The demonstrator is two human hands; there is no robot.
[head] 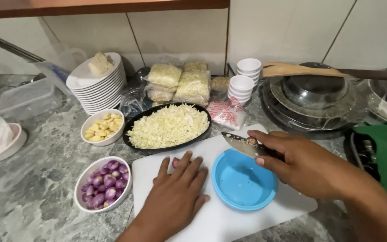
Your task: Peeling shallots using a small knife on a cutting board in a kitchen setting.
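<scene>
Left hand (175,192): lay flat, fingers spread, on the white cutting board (211,219).
Right hand (303,163): grip clamped on knife (242,144), at 12 o'clock above blue bowl (242,181).
Shallots (106,183): bowl at 9 o'clock on the worktop (27,197).

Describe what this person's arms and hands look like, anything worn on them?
Both are bare. The left hand and its forearm show no sleeve, glove, ring or watch. The right hand is likewise ungloved, with no ring or wristband visible, and its forearm is uncovered to the picture's edge. Nails look short and unpainted.
</scene>
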